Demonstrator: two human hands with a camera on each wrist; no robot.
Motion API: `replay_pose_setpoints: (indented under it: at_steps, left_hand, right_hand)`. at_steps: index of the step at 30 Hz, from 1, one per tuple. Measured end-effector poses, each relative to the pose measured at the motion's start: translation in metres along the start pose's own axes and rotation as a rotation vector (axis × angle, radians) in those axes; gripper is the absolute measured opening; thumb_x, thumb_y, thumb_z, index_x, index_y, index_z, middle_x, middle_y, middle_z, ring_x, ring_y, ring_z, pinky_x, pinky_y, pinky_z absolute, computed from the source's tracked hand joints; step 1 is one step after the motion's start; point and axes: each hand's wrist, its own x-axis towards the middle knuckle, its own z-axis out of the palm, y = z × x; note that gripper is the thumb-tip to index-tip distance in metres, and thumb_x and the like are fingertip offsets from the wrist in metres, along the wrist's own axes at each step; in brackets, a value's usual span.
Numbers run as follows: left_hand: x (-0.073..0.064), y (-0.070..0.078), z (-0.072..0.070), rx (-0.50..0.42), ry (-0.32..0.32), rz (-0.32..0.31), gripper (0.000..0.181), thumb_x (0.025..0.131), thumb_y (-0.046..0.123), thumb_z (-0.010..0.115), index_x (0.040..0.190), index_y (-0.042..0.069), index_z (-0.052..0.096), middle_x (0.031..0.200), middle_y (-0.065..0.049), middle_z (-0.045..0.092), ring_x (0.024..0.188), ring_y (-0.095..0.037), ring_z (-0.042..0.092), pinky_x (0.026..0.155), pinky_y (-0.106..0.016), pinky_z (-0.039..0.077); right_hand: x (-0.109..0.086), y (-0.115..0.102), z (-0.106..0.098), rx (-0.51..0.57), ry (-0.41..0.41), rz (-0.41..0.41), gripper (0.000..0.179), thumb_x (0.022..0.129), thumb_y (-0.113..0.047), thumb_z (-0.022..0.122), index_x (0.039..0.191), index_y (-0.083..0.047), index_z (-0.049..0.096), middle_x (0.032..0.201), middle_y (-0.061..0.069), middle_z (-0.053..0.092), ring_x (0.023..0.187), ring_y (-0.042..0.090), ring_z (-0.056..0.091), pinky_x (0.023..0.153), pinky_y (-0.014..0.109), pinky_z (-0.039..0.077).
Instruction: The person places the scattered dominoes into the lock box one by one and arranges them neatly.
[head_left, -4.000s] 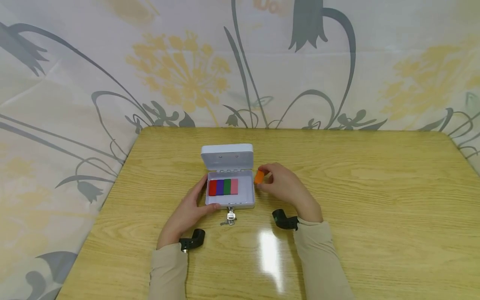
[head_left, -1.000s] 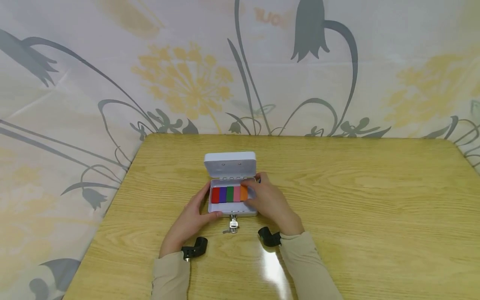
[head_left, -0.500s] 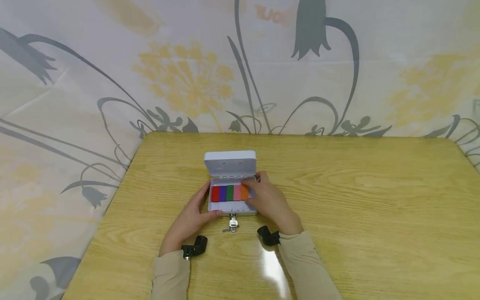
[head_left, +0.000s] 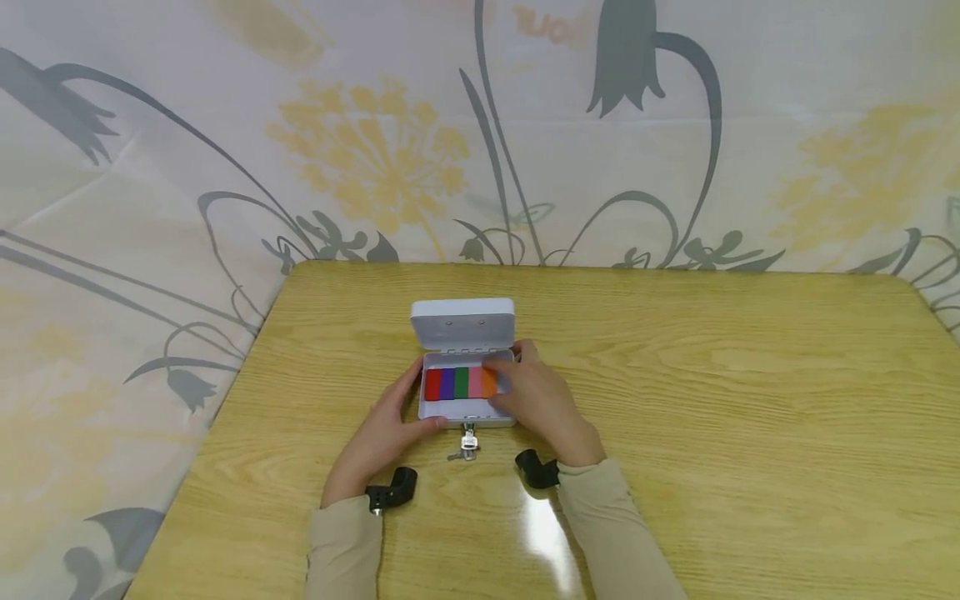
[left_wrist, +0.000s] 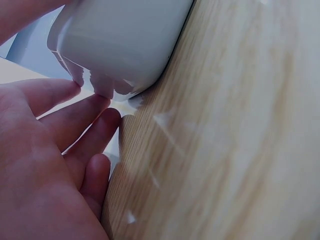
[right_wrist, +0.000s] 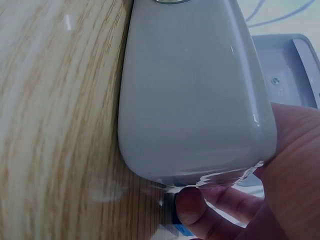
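A small white cash box (head_left: 450, 411) stands with its lid (head_left: 463, 331) raised. Inside, flat red (head_left: 432, 385), purple (head_left: 447, 384), green (head_left: 461, 383) and pink (head_left: 475, 382) blocks form a row. My left hand (head_left: 378, 433) holds the box's left side, thumb on the front edge and fingers along the side. My right hand (head_left: 546, 406) reaches over the right wall, index finger and thumb at the far and near ends of an orange block (head_left: 488, 383) beside the pink one. Its other fingers stay outside the box; in the right wrist view, a small dark-and-blue thing (right_wrist: 183, 229) shows by a fingertip.
Keys (head_left: 468, 443) hang from the lock at the box's front. The wood-grain table (head_left: 712, 400) spreads far to the right, and a flower-patterned cloth (head_left: 525, 125) rises behind its back edge. Black cameras (head_left: 537, 470) sit on both wrists.
Four seconds ago my right hand held the orange block outside, right of the box. It has moved left into the box, setting the block against the pink one. My left hand keeps its place.
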Motion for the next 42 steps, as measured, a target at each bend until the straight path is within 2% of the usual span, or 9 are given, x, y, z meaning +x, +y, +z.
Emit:
replay_pose_setpoints:
  at_steps: [11,16,20,24,27,31,36,42]
  left_hand:
    - [0.000,0.001,0.000,-0.006,-0.003,-0.024,0.090,0.072,0.045,0.070,0.142,0.033,0.016,0.146,0.004,0.018,0.133,-0.024,0.013,0.104,-0.051,0.015]
    - [0.001,0.002,-0.001,0.001,-0.002,-0.010,0.089,0.071,0.048,0.070,0.141,0.036,0.016,0.146,0.006,0.018,0.133,-0.021,0.014,0.104,-0.049,0.016]
    - [0.001,0.002,-0.003,0.001,0.002,0.004,0.090,0.071,0.047,0.070,0.142,0.034,0.016,0.146,0.003,0.018,0.133,-0.023,0.014,0.104,-0.050,0.016]
    - [0.001,0.002,-0.004,-0.004,0.002,-0.008,0.092,0.070,0.048,0.070,0.143,0.032,0.015,0.146,0.003,0.017,0.133,-0.023,0.012,0.104,-0.049,0.015]
    - [0.001,0.001,-0.004,-0.005,0.008,-0.013,0.093,0.070,0.048,0.070,0.143,0.032,0.016,0.146,0.003,0.017,0.133,-0.023,0.012,0.104,-0.049,0.014]
    - [0.001,-0.001,-0.004,-0.013,0.006,-0.006,0.091,0.070,0.047,0.070,0.142,0.033,0.016,0.146,0.004,0.017,0.133,-0.022,0.012,0.105,-0.049,0.014]
    - [0.002,0.000,-0.002,-0.021,0.002,0.016,0.091,0.071,0.045,0.071,0.143,0.032,0.016,0.146,0.004,0.018,0.133,-0.021,0.013,0.105,-0.048,0.014]
    - [0.001,0.000,0.000,-0.021,-0.009,0.005,0.092,0.071,0.045,0.071,0.143,0.031,0.016,0.147,0.002,0.017,0.133,-0.023,0.012,0.105,-0.049,0.013]
  right_hand:
    - [0.000,0.002,0.000,0.035,-0.003,-0.015,0.052,0.074,-0.029,0.072,0.123,-0.023,0.056,0.126,0.014,0.038,0.091,0.023,0.050,0.067,0.035,0.047]
    - [0.001,0.005,-0.004,0.056,0.000,-0.028,0.050,0.075,-0.029,0.071,0.123,-0.024,0.056,0.125,0.013,0.039,0.090,0.023,0.051,0.072,0.037,0.047]
    - [0.000,0.006,-0.013,0.116,0.024,-0.065,0.043,0.079,-0.027,0.068,0.121,-0.021,0.058,0.122,0.012,0.042,0.086,0.023,0.052,0.073,0.037,0.046]
    - [-0.001,0.010,-0.022,0.169,0.064,-0.082,0.026,0.085,-0.016,0.057,0.110,-0.017,0.065,0.117,0.009,0.047,0.085,0.022,0.052,0.073,0.036,0.044]
    - [-0.002,0.014,-0.026,0.207,0.080,-0.087,0.027,0.086,-0.008,0.049,0.103,-0.016,0.067,0.115,0.007,0.050,0.089,0.022,0.051,0.074,0.034,0.043]
    - [-0.002,0.019,-0.028,0.240,0.084,-0.082,0.031,0.086,-0.005,0.043,0.101,-0.015,0.068,0.113,0.005,0.052,0.087,0.020,0.051,0.072,0.032,0.042]
    - [-0.002,0.025,-0.029,0.239,0.112,-0.071,0.026,0.088,-0.008,0.047,0.104,-0.015,0.066,0.104,0.001,0.058,0.077,0.016,0.050,0.066,0.029,0.042]
    - [-0.003,0.031,-0.028,0.271,0.138,-0.050,0.021,0.088,-0.013,0.053,0.106,-0.013,0.065,0.102,0.001,0.060,0.078,0.016,0.051,0.066,0.030,0.044]
